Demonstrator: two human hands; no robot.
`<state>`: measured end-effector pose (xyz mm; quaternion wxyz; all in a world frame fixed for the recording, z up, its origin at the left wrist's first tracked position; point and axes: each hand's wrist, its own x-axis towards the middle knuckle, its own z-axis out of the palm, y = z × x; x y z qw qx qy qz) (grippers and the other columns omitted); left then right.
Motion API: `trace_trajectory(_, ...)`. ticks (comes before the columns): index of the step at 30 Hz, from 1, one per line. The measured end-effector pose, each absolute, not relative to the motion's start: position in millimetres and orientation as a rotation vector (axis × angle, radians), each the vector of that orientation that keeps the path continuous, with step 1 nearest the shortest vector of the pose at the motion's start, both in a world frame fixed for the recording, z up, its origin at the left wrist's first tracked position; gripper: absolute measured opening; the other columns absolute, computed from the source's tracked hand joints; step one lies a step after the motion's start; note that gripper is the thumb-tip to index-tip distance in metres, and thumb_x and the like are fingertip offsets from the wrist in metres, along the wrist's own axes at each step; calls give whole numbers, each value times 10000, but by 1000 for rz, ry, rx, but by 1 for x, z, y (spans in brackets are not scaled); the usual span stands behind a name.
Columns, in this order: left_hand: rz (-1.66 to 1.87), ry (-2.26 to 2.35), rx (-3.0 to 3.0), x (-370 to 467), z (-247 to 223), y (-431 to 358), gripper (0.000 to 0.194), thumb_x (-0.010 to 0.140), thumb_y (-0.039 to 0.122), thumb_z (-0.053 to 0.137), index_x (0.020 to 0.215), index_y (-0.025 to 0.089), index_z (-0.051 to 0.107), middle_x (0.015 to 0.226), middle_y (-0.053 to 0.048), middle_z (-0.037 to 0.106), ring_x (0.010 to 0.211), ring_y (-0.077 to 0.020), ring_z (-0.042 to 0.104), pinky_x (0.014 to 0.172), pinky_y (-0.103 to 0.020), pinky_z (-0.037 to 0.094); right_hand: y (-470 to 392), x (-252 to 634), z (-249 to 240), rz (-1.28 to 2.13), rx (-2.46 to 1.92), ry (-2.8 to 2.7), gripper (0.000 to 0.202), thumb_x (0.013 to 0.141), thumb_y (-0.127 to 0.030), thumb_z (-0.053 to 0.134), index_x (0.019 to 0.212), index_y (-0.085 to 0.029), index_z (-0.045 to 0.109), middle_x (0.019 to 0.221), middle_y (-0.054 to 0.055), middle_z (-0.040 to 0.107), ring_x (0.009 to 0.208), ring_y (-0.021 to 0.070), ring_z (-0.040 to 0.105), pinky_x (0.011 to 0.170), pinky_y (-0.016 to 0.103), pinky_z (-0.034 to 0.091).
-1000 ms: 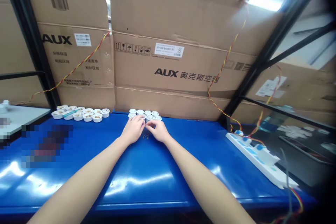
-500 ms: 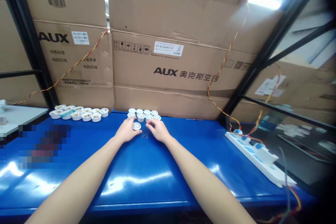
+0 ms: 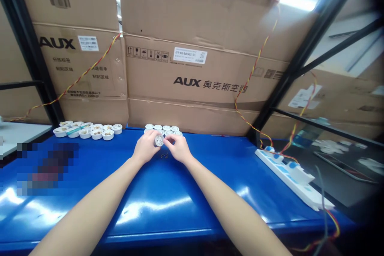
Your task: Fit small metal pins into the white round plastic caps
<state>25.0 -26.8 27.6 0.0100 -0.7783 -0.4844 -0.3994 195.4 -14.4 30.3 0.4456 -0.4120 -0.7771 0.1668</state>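
My left hand [image 3: 146, 147] is closed round a small white round fitting [image 3: 159, 141], whose face with raised details tilts toward me. The thumb and fingertips of my right hand [image 3: 178, 148] are pinched together at the fitting's right edge; whatever they hold is too small to name. A few tiny thin metal-looking pieces [image 3: 164, 155] lie on the blue table [image 3: 156, 192] just below the hands. Behind the hands stands a cluster of similar white round fittings [image 3: 167, 129], partly hidden by my fingers.
Several white round cups [image 3: 96, 133] with small contents stand at the back left, a teal strip lying across some. Cardboard sheets [image 3: 192, 68] wall off the back. On the right are a power strip [image 3: 294, 176], a twisted red-yellow cable [image 3: 255, 60] and a black frame post [image 3: 279, 76].
My left hand has lifted the white fitting and tilted its face toward me. My right hand's pinched fingers have come to its edge. The view has shifted slightly.
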Motion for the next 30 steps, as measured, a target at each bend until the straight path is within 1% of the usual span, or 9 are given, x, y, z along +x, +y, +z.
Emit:
trace_trajectory(10,-1155,-1449,-2473,28,28,-28,225,773,208,620,994,246,595,1053,-40,639,1012,-231,585,856,-332,493,-15,196,31,492,-1048,-1906,168,819,-325,597,749,-196,678,738,10,690,665,153,588,667,273,450)
trace_trajectory(14,-1181,-1456,-2510,29,27,-28,221,793,242,616,1013,252,603,1036,-35,650,1008,-226,595,875,-330,483,-10,198,28,617,-1068,-1869,220,788,-399,629,725,-189,640,700,4,656,671,157,583,665,275,468)
trace_trajectory(16,-1268,-1467,-2512,30,27,-28,238,794,267,627,1030,252,595,1059,-31,656,1031,-222,600,889,-321,479,-6,200,26,628,-1075,-1821,265,782,-451,627,759,-189,604,714,1,637,679,154,578,656,271,472)
trace_trajectory(19,-1417,-1483,-2519,33,25,-29,284,777,304,656,1043,242,580,1073,-27,667,1023,-219,616,880,-314,484,-6,203,26,578,-1055,-1762,307,817,-483,574,910,-191,570,852,20,645,733,151,592,687,276,485)
trace_trajectory(22,-1454,-1494,-2552,35,24,-29,289,762,274,651,1039,233,581,1061,-28,672,985,-216,626,862,-317,492,-13,201,29,505,-980,-1892,379,776,-448,640,1057,-210,552,1020,38,646,823,163,615,766,297,489)
trace_trajectory(24,-1445,-1475,-2601,35,24,-28,326,755,228,627,1076,230,574,1085,-33,664,995,-215,622,881,-323,492,-17,199,33,396,-990,-2011,409,740,-410,687,1088,-237,561,1042,28,654,880,180,621,795,301,477)
trace_trajectory(26,-1421,-1423,-2646,33,24,-26,412,751,219,619,1156,226,542,1148,-47,640,1049,-222,602,928,-341,481,-18,199,36,252,-1094,-2081,386,746,-397,687,1089,-256,581,1032,28,669,915,201,625,792,304,463)
trace_trajectory(28,-1362,-1401,-2625,27,22,-21,492,753,271,641,1223,223,507,1229,-68,595,1131,-244,558,984,-375,452,-14,206,37,126,-1257,-2117,417,745,-438,689,1109,-258,595,1045,55,676,923,230,632,778,315,453)
trace_trajectory(30,-1223,-1493,-2517,18,19,-14,521,748,333,668,1235,238,511,1308,-86,532,1223,-289,478,1035,-431,400,-7,218,37,70,-1435,-2174,493,716,-525,702,1115,-248,617,1031,90,686,907,264,642,759,329,445)
